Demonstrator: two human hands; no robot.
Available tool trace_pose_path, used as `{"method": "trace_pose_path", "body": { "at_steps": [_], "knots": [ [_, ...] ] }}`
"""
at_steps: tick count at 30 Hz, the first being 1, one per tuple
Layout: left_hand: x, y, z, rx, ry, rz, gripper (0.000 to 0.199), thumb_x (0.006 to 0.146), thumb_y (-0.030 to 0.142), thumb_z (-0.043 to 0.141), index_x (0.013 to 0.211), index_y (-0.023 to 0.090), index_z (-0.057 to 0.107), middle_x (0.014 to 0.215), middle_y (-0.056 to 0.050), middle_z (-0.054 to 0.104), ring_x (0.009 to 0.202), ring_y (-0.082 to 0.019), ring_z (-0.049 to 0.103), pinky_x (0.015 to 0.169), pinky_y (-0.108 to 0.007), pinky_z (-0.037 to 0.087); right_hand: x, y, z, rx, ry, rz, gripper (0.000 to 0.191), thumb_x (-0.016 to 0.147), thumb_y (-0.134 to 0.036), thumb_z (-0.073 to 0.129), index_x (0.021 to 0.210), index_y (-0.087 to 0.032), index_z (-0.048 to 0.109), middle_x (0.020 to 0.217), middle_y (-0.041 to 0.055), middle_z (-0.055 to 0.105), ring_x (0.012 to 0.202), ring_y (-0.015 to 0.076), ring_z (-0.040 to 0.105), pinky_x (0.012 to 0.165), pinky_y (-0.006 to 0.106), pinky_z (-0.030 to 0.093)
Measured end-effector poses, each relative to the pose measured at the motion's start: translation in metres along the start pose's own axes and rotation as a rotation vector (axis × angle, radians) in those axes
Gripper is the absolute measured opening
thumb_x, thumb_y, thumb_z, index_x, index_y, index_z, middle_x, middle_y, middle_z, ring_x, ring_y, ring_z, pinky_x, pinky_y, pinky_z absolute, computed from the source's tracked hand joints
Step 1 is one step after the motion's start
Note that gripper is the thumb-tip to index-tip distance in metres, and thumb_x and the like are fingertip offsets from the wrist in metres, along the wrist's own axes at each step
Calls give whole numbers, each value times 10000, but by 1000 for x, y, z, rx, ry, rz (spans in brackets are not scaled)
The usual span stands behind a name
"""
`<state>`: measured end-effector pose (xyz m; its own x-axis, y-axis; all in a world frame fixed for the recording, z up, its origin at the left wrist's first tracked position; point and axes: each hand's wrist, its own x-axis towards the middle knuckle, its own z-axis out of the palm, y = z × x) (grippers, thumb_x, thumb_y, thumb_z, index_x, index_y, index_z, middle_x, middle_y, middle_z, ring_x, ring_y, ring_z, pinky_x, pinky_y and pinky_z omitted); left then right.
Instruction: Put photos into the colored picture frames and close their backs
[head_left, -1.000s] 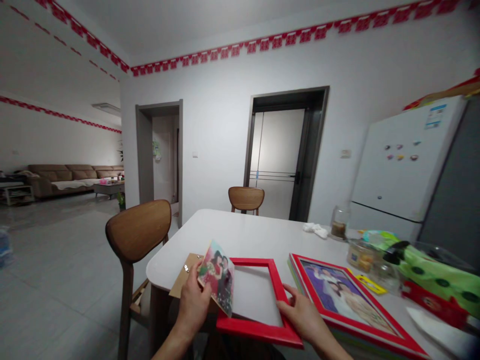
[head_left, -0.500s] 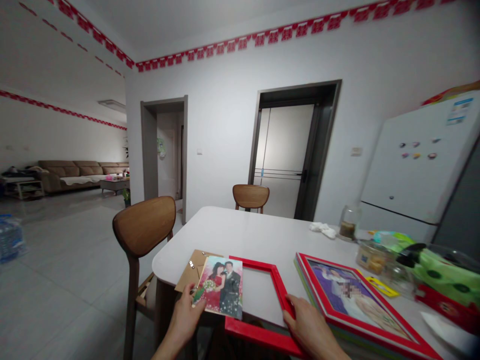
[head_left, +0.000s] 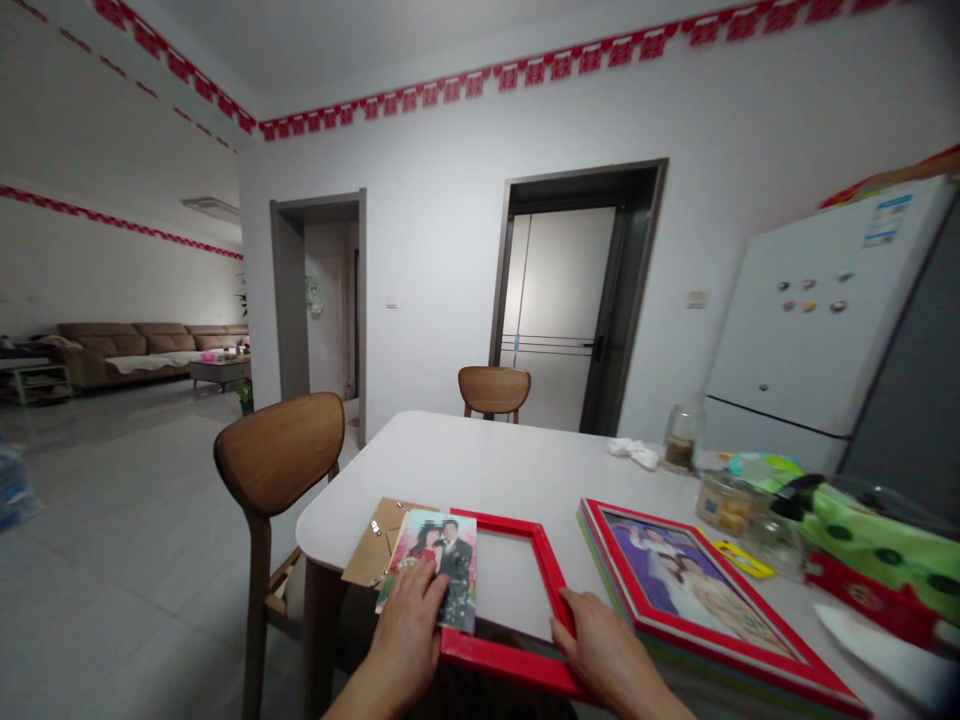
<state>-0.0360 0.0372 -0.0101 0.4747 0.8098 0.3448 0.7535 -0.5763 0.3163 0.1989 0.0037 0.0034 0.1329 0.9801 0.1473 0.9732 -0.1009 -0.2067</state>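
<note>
While L hand (head_left: pixel 405 635) lies on photo (head_left: pixel 442 550), fingers flat | R hand (head_left: pixel 607 665) grasps red frame (head_left: pixel 499 665) edge

The left grip (head_left: pixel 405 635) lies on a photo print (head_left: pixel 439 560), and the right grip (head_left: pixel 607 660) sits against the side of a red picture frame (head_left: pixel 495 518) between them. Open white bench (head_left: pixel 480 460) stretches ahead of both grips. Right of the right grip, a stacked framed picture (head_left: pixel 697 590) stands in the way, with glass jars (head_left: pixel 684 438) and a green bag (head_left: pixel 870 535) beyond it. Left of the left grip lie cardboard backing (head_left: pixel 379 545), the bench edge, and a wooden chair (head_left: pixel 274 450).
</note>
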Motion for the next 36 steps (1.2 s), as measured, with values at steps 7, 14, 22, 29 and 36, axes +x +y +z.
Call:
{"method": "trace_pose_path", "body": {
  "at_steps": [7, 14, 22, 29, 36],
  "knots": [
    [10, -1, -7, 23, 20, 19, 444, 705, 75, 369, 1121, 150, 507, 1208, -109, 467, 1115, -227, 411, 956, -384, 303, -2, -1, -3, -20, 4, 5, 323, 741, -262, 361, 954, -115, 553, 928, 160, 588, 828, 242, 573, 711, 323, 405],
    [24, -4, -24, -180, 260, 3, 376, 754, 132, 348, 1070, 183, 546, 1131, -66, 543, 1061, -196, 471, 929, -341, 341, -2, -1, -6, 23, 67, 14, 328, 716, -261, 401, 975, -147, 567, 959, 144, 577, 834, 242, 565, 695, 338, 424],
    [44, 9, -44, -1009, 650, -275, 314, 773, 416, 442, 840, 144, 585, 789, -62, 644, 763, -209, 591, 686, -304, 454, 4, -48, -13, 967, 95, -49, 377, 680, -369, 486, 983, -159, 564, 913, 96, 621, 779, 192, 583, 708, 342, 455],
    [42, 61, 8, -1809, 488, -347, 379, 667, 416, 599, 901, 124, 544, 824, -90, 646, 827, -228, 593, 743, -328, 446, 16, -67, -1, 1837, 50, 264, 258, 611, -342, 538, 825, -199, 528, 816, 24, 657, 771, 164, 607, 624, 268, 476],
    [32, 28, 8, -1360, 442, -405, 513, 619, 245, 618, 1086, 110, 455, 1103, -152, 531, 1018, -228, 497, 877, -318, 369, 40, -20, -8, 1537, 13, 291, 227, 625, -222, 441, 824, -155, 529, 676, 50, 667, 655, 177, 616, 533, 254, 457]
  ]
}}
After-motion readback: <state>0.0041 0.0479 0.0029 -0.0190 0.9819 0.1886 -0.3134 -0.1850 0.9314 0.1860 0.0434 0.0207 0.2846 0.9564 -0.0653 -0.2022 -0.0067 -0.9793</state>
